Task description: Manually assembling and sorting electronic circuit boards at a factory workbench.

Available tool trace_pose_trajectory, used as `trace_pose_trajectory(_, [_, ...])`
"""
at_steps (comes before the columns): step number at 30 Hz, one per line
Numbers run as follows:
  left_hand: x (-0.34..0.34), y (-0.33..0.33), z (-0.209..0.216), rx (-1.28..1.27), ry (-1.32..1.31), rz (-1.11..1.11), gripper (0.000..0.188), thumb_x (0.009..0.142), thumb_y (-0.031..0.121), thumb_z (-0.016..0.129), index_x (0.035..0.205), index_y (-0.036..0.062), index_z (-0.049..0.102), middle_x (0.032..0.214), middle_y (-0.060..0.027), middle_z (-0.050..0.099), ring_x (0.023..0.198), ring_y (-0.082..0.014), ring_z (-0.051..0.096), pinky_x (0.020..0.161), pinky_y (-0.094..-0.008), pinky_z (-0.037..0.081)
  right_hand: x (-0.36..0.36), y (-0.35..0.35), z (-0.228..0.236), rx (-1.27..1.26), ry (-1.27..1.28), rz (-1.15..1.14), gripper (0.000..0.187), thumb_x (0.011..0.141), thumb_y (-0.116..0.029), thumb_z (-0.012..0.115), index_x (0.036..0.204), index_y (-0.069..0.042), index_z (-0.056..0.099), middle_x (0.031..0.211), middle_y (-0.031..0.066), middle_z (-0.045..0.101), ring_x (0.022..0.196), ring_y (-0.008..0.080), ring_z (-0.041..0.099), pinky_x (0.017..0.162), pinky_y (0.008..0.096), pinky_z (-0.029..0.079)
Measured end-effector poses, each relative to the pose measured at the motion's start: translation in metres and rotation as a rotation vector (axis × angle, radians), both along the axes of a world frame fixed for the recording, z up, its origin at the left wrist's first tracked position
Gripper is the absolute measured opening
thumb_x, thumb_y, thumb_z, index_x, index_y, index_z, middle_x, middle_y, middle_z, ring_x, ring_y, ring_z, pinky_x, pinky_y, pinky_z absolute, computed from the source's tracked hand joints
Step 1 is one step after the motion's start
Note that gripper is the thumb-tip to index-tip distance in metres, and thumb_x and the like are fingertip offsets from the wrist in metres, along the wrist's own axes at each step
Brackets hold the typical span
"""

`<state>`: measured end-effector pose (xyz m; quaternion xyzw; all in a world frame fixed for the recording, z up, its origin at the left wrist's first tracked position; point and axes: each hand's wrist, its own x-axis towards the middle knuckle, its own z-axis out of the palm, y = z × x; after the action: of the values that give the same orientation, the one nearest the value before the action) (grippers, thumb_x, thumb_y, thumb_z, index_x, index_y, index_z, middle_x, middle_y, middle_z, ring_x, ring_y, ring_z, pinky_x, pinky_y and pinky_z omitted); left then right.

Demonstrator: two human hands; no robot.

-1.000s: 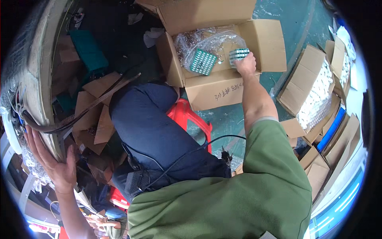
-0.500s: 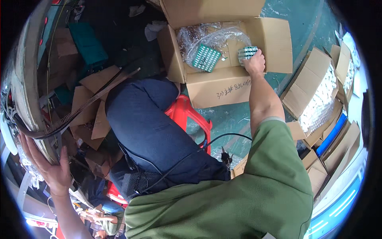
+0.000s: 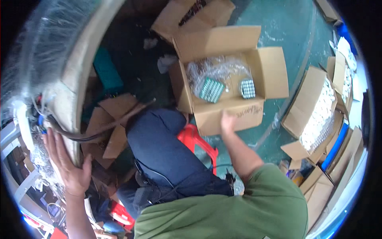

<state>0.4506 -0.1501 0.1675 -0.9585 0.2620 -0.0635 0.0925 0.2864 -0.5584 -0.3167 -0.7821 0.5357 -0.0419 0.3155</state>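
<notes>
My left hand (image 3: 71,171) lies with outstretched fingers on the edge of the pale worktable (image 3: 85,59), next to a dark cable or hose (image 3: 75,136). My right hand (image 3: 228,122), blurred, is at the near flap of an open cardboard box (image 3: 272,71); whether it grips the flap is unclear. Inside the box sit a green block studded with rows of small pale pieces (image 3: 212,90) and, at the right, a green-and-silver stack (image 3: 247,89). Crumpled clear plastic (image 3: 217,65) lies behind them.
A red stool (image 3: 195,139) stands beside my leg. At the right, a cardboard box filled with white pieces (image 3: 318,115) is open, with a blue strip (image 3: 335,147) alongside. Another open carton (image 3: 195,16) is beyond my box, and a teal crate (image 3: 107,71) is near the worktable.
My right hand has let go of the green-and-silver stack, left it in the box, and drawn back to the near flap. My left hand stays on the worktable edge. The whole view has shifted.
</notes>
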Motion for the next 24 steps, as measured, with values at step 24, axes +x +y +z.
trace_pose_trajectory(24, [-0.004,0.016,-0.009,-0.060,0.133,0.058,0.095,0.079,0.028,0.080,0.161,0.0054,0.037,0.168,-0.0248,0.030,0.155,-0.0483,0.026,0.127,-0.0658,0.015,0.051,-0.024,-0.036,0.806,0.002,-0.309,0.024,0.087,-0.004,0.070,0.104,0.011,0.066,0.104,0.0285,0.072,0.075,0.0360,0.075,0.051,0.0441,0.061])
